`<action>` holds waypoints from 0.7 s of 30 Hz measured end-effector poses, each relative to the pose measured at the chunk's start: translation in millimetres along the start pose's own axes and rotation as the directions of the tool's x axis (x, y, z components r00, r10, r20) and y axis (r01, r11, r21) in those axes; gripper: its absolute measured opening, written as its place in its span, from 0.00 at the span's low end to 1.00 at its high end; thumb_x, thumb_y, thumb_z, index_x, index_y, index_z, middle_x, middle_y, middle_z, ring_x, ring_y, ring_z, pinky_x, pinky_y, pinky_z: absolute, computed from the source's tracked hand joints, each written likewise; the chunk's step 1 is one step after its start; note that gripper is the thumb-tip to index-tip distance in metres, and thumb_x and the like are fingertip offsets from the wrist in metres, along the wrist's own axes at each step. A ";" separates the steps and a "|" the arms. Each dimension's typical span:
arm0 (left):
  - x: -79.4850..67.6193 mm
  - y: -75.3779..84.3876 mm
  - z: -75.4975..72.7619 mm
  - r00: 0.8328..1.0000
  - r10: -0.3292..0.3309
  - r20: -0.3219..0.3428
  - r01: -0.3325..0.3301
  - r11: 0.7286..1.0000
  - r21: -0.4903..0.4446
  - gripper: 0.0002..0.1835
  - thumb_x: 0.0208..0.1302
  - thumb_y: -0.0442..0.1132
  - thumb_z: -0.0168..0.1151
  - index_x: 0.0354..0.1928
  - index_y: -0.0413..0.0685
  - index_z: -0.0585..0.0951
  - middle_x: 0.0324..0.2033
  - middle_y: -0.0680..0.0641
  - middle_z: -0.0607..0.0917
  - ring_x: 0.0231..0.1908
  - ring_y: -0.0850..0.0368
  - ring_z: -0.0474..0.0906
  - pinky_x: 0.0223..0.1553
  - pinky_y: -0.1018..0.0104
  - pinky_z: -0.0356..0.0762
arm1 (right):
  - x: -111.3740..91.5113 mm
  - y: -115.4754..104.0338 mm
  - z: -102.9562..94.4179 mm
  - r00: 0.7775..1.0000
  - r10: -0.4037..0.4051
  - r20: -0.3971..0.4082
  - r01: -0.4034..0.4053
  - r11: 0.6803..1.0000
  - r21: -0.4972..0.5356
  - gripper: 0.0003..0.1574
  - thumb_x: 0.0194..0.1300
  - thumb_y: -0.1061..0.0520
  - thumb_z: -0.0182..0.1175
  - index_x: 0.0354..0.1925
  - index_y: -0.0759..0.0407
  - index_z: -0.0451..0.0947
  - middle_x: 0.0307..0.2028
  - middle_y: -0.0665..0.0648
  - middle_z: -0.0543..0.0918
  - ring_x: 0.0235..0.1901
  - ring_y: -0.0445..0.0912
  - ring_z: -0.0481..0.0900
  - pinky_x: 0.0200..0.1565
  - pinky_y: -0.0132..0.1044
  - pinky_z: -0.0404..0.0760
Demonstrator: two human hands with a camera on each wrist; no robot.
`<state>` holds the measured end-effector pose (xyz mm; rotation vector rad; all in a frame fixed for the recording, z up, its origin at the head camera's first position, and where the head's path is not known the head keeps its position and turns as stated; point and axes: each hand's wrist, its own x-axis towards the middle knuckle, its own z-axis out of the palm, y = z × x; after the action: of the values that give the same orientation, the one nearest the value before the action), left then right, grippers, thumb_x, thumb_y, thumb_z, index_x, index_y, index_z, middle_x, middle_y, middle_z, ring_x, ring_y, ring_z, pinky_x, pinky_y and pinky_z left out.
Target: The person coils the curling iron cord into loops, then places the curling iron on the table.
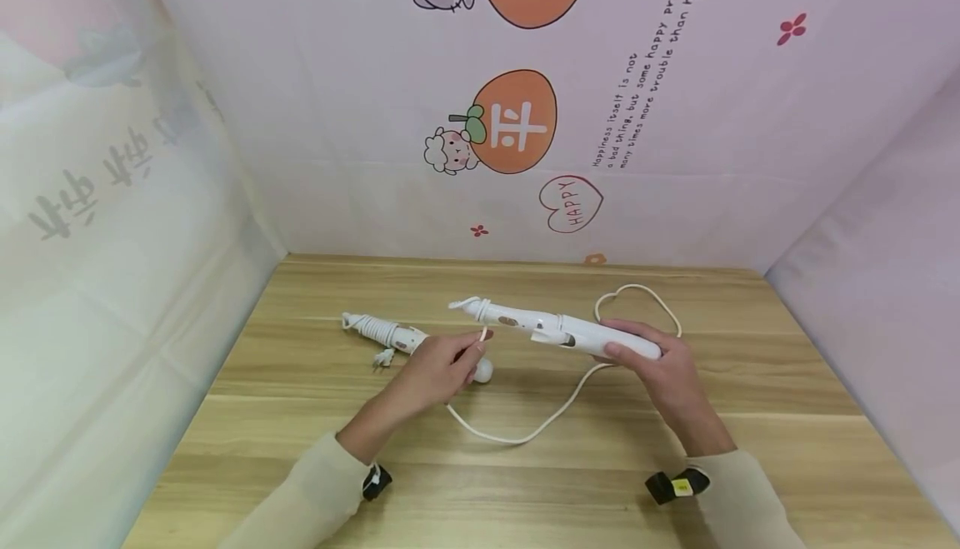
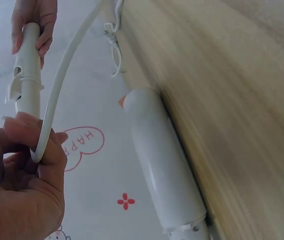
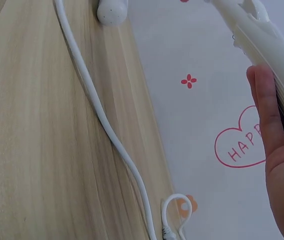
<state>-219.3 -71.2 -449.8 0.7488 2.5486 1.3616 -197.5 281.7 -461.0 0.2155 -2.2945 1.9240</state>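
Head view: Your right hand grips the wand at its thick end, thumb on the near side, fingers curled behind. The wand is raised above the table, narrow end pointing between 9 and 10 o'clock. Your left hand is closed to a pinch on the cord; the wand is between 2 and 3 o'clock from that hand. The second wand lies on the table, partly covered by your left hand, its wrapped end toward 10 o'clock. The plug is just beside it.

Left wrist view: The cord runs from your left fingertips toward 1 o'clock. The second wand's thick end is at 5 o'clock.

Right wrist view: The wand is at 2 o'clock, your finger straight along it. The cord crosses from 11 to 6 o'clock.
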 end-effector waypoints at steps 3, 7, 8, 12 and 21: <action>-2.9 3.4 -2.3 1.000 -0.013 0.005 0.013 0.999 -0.042 0.20 0.89 0.44 0.50 0.37 0.42 0.82 0.23 0.45 0.81 0.17 0.65 0.70 0.20 0.73 0.69 | -0.7 -0.7 1.0 1.000 -0.006 -0.010 0.005 1.000 -0.009 0.24 0.73 0.63 0.72 0.63 0.72 0.84 0.51 0.43 0.91 0.42 0.39 0.92 0.47 0.29 0.88; -5.4 6.9 -4.0 0.996 -0.078 0.036 0.084 0.973 -0.213 0.15 0.88 0.42 0.52 0.51 0.42 0.86 0.25 0.46 0.80 0.20 0.61 0.78 0.23 0.67 0.83 | -0.6 -2.3 2.2 1.000 -0.014 -0.018 0.013 1.000 -0.012 0.27 0.72 0.63 0.72 0.64 0.75 0.81 0.51 0.43 0.92 0.41 0.41 0.93 0.46 0.29 0.88; -6.1 7.3 -4.4 0.994 -0.097 0.050 0.107 0.955 -0.277 0.15 0.88 0.42 0.52 0.55 0.41 0.85 0.26 0.47 0.80 0.21 0.60 0.80 0.26 0.64 0.86 | -0.3 -2.7 2.3 1.000 -0.015 -0.016 0.015 1.000 -0.005 0.27 0.72 0.64 0.72 0.64 0.76 0.81 0.52 0.42 0.92 0.41 0.41 0.94 0.46 0.29 0.88; -8.9 9.0 -7.6 0.981 -0.159 0.107 0.192 0.844 -0.502 0.19 0.88 0.41 0.51 0.66 0.36 0.81 0.28 0.48 0.79 0.24 0.57 0.84 0.32 0.58 0.90 | 1.6 -3.0 -0.1 0.999 -0.030 -0.022 0.030 0.999 -0.015 0.28 0.74 0.62 0.71 0.66 0.74 0.80 0.54 0.41 0.91 0.42 0.41 0.94 0.49 0.28 0.87; -12.3 10.6 -19.3 0.973 -0.231 0.022 0.204 0.806 -0.555 0.18 0.86 0.40 0.52 0.61 0.35 0.84 0.25 0.52 0.70 0.22 0.62 0.75 0.32 0.65 0.87 | 2.7 3.7 -7.4 0.998 -0.018 -0.054 0.011 0.993 -0.115 0.26 0.72 0.58 0.75 0.64 0.65 0.86 0.59 0.43 0.89 0.49 0.37 0.90 0.49 0.29 0.88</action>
<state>-211.9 -86.6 -431.2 0.3025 2.0007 1.9092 -200.8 289.5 -462.8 0.1643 -2.3516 1.7619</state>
